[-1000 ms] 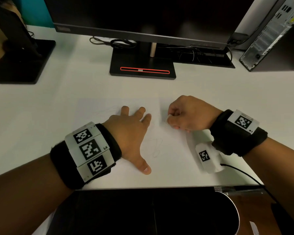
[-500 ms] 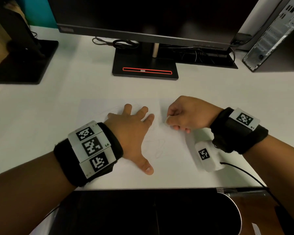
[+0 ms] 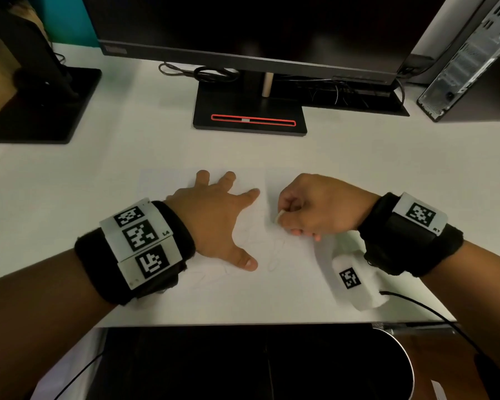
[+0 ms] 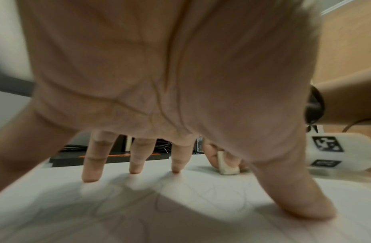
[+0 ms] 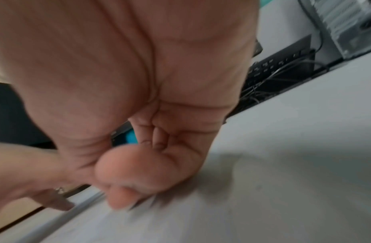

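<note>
Pinching a small white eraser (image 3: 279, 217) in my right hand (image 3: 315, 209), fingers curled round it, I hold its tip on the scribbled paper (image 3: 272, 293). My left hand (image 3: 214, 223) lies spread flat, pinning it. The eraser seems light and soft, best gripped low.

eraser (image 3: 280, 217) mostly inside right hand (image 3: 321, 207)

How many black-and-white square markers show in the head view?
5: three on the left wristband, one on the right wristband, one on the white block beside it. Others may be hidden.
</note>
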`<state>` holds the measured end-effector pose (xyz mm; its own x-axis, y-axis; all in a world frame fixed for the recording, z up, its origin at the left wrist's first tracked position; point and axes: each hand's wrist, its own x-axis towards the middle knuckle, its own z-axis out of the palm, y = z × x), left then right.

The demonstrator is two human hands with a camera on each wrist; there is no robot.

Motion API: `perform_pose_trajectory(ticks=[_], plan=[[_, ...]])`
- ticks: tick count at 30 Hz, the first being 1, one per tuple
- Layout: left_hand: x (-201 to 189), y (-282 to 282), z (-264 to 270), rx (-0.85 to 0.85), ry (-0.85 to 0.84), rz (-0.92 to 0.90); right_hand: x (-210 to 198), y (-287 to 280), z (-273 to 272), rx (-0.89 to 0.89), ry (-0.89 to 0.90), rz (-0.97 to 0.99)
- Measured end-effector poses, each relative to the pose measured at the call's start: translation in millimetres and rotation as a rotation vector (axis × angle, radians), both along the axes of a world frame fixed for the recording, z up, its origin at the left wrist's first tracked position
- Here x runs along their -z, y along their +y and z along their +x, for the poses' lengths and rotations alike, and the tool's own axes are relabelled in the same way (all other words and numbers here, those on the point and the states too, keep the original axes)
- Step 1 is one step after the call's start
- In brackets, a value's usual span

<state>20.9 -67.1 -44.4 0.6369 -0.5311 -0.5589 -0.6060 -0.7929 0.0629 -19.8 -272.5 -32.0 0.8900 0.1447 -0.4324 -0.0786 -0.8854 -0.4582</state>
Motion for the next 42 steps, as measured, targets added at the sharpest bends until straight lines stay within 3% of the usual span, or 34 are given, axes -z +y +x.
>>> perform_pose_trajectory(ticks=[5,10,15,19,23,28,32,36,40,42], plan=[[-1.4,1.0,-0.6,-0.002,-0.013,-0.01,-3.5,-5.0,8.7,0.052,-0.038,-0.011],[-2.4,-0.5,-0.5,-0.001,-0.009,-0.008,-3.2,3.4,0.7,-0.057,0.045,0.01],[-0.7,-0.4,-0.5,-0.01,-0.018,-0.018,-3.3,-1.9,9.2,0.01,-0.076,-0.022],[1.4,-0.3,0.4,-0.021,-0.009,-0.026,-3.2,7.8,4.8,-0.093,0.014,0.004],[0.3,-0.9,0.2,-0.043,0.031,-0.032,-4.5,1.2,10.6,-0.021,-0.079,-0.017],[1.1,-1.1,1.1,-0.047,0.058,-0.045,-5.1,6.3,-10.1,-0.149,0.058,0.006],[-0.6,-2.4,0.3,-0.06,0.057,-0.045,-5.4,-3.6,-10.7,-0.075,-0.07,-0.033],[-1.6,-2.8,-1.2,-0.058,0.04,-0.052,-5.9,5.9,-23.3,-0.172,0.039,0.014],[-2.0,-3.1,-2.3,-0.071,0.035,-0.056,-5.5,-6.4,-17.9,-0.075,-0.076,-0.017],[-2.2,-3.3,-2.1,-0.077,0.034,-0.053,-4.7,-0.7,-23.5,-0.128,-0.065,-0.007]])
